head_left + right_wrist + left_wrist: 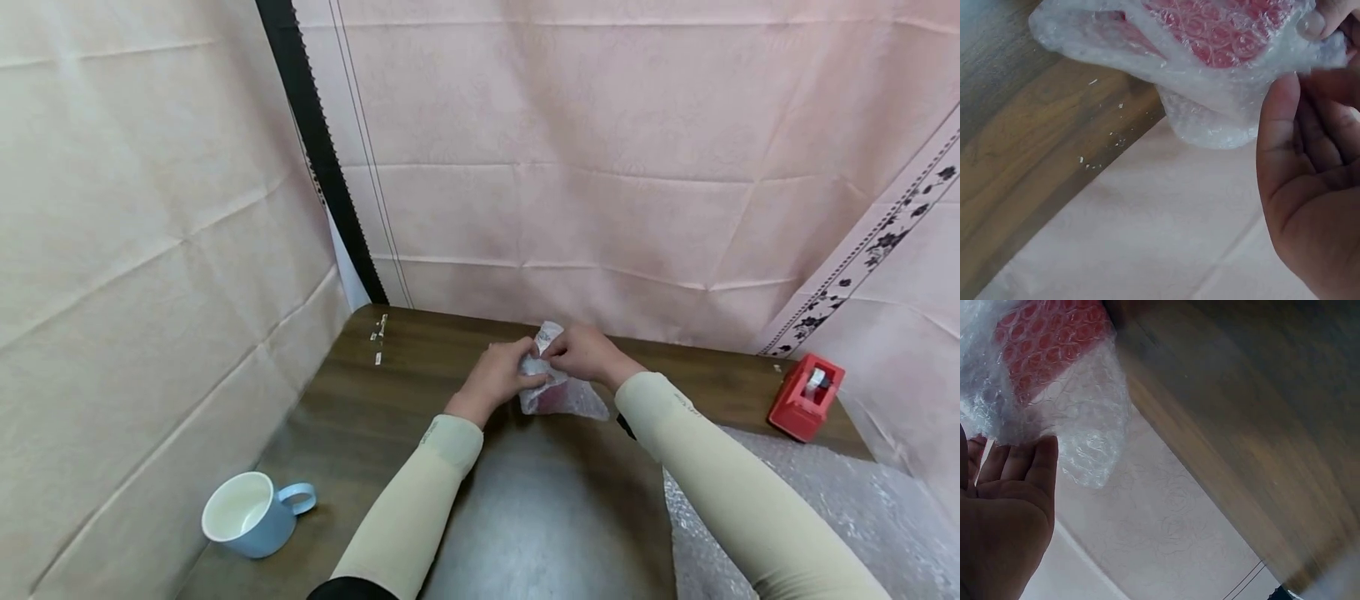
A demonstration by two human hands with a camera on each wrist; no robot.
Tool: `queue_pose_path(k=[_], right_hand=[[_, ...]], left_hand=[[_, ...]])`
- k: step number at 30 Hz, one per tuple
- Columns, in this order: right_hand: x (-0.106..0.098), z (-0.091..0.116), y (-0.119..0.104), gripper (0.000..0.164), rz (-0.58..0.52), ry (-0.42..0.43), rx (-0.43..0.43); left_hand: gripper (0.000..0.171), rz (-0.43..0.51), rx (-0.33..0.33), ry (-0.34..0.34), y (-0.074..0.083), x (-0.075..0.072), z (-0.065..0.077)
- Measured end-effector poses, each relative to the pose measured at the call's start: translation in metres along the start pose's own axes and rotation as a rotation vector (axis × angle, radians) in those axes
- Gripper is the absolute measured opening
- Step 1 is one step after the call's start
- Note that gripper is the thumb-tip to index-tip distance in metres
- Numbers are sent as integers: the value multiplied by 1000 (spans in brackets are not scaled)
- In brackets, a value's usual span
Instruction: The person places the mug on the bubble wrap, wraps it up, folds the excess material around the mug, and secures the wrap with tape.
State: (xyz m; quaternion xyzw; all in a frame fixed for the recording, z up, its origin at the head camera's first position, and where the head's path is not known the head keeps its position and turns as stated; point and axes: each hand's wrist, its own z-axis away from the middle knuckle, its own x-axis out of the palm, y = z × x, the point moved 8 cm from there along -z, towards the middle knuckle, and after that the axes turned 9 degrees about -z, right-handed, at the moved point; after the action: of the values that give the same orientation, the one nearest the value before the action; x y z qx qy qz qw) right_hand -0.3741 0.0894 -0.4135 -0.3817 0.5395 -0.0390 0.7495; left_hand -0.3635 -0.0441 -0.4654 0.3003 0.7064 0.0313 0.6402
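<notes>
A red object, wrapped in clear bubble wrap, is between both hands near the table's far edge in the head view. Its kind is hidden by the wrap; a flat red face with a straight edge shows through. My left hand grips the bundle from the left side, thumb toward the front and fingers behind. From the right, my right hand pinches the upper edge of the wrap between thumb and finger. In the right wrist view, loose wrap flares out past the red face.
A light blue mug stands at the table's left front. At the right back is a red tape dispenser, with a flat bubble wrap sheet before it. Small tape pieces stick near the left far corner. Cloth hangs behind.
</notes>
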Motion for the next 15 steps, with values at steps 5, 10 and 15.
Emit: queue_pose_path(k=[5, 10, 15], right_hand=[[-6, 4, 10, 24, -46, 89, 43], [-6, 4, 19, 40, -18, 157, 116], [2, 2, 18, 47, 61, 155, 160]], left_hand=[[39, -14, -12, -16, -3, 3, 1], [50, -5, -14, -28, -3, 3, 0], [60, 97, 32, -105, -8, 2, 3]])
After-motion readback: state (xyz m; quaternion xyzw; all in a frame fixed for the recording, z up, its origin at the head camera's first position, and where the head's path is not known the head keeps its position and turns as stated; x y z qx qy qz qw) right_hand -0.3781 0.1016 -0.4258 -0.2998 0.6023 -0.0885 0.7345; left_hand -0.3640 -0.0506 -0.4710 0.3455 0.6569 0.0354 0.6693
